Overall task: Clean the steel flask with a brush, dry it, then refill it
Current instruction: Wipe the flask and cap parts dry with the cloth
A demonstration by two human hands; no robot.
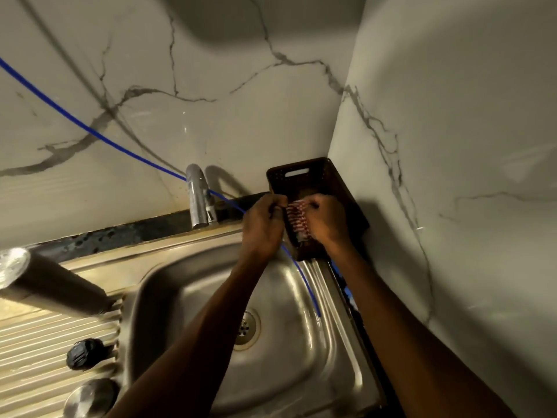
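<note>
Marble-veined wall tiles meeting in a corner behind a steel sink, dim light. Dark flask lying tilted at far left on the ribbed draining board, open steel mouth toward the left edge, well apart from both hands. Just below it on the board, a black cap, and below that a round steel lid. Both arms reaching forward over the basin to the back right corner. Left hand with fingers curled, pinching the edge of a red-and-white patterned item, either a cloth or a brush head, too blurred to tell which. Right hand with fingers curled round the other side of the same item, thumb toward the left hand. Item held over a dark brown perforated basket with a slot handle, sitting at the sink's back right corner against the wall. Chrome tap standing just left of the left hand, spout pointing down toward the basin. Thin blue hose running from the upper left across the wall, passing behind the tap and the left hand, ending inside the basin near its right wall. Round drain in the middle of the basin, between the two forearms.
</note>
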